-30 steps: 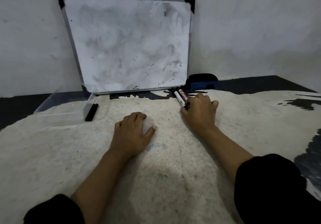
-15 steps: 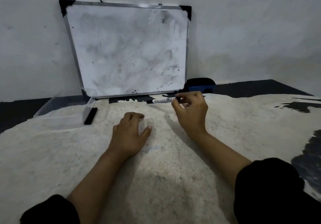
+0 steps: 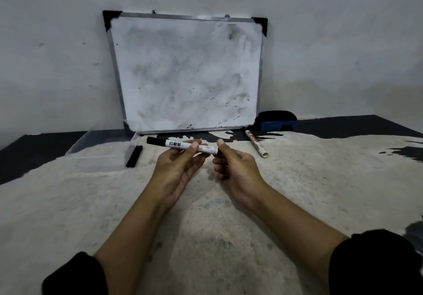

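Both hands (left hand point(image 3: 177, 169), right hand point(image 3: 233, 166)) grip marker point(image 3: 180, 145) ends.

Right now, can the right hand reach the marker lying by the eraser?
Probably yes: only bare rug lies between the right hand and the loose marker, but it pinches the held marker and must let go first.

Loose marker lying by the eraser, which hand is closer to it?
Right. The right hand is just left of the loose marker, nearer the camera; the left hand is farther left, both gripping the held marker.
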